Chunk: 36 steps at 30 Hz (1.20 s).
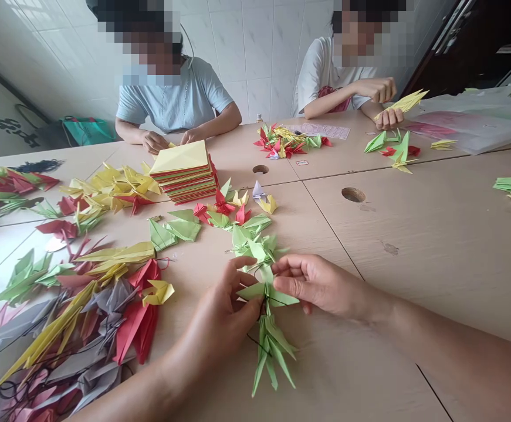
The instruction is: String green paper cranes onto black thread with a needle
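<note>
Near the table's front, my left hand (224, 316) is closed with thumb and fingers on a bunch of green paper cranes (273, 349) strung on dark thread. The lower cranes hang together with their points toward me. My right hand (321, 287) has its fingers curled in from the other side, thumb and fingertips at a wing of the upper green crane. Just beyond my fingertips lies a pile of loose green cranes (255, 240). Red cranes (224, 202) and a lilac crane (258, 191) sit behind that pile.
A stack of coloured paper squares (182, 170) stands beyond the pile. At left lie yellow cranes (114, 184) and a heap of strung grey, pink and red cranes (105, 328). Two people sit opposite, handling paper. The tabletop (413, 234) has a round hole (352, 194).
</note>
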### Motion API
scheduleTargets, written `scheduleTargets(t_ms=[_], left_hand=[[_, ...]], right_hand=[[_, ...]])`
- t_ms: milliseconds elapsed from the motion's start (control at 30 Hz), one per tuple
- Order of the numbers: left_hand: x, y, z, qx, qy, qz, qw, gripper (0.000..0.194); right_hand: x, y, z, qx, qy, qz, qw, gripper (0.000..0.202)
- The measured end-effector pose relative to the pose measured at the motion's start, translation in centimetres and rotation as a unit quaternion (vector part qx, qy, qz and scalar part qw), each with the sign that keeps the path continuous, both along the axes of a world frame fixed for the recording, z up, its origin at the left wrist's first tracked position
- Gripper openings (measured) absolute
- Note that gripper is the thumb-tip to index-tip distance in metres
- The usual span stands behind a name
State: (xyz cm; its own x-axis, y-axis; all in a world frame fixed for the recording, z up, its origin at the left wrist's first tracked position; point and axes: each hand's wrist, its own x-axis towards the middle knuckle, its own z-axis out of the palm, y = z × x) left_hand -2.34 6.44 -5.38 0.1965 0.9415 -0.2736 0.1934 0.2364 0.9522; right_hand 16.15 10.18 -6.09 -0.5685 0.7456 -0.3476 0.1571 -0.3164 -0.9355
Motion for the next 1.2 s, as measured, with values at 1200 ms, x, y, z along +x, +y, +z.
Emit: scheduleTargets(t_ms=[1200], left_hand=[[-1.2, 0.3, -0.5, -0.009, -0.102, -0.118, 0.988, 0.007]], right_hand=[[0.5, 0.4, 0.3, -0.063, 0.012, 0.079, 0.995, 0.035]])
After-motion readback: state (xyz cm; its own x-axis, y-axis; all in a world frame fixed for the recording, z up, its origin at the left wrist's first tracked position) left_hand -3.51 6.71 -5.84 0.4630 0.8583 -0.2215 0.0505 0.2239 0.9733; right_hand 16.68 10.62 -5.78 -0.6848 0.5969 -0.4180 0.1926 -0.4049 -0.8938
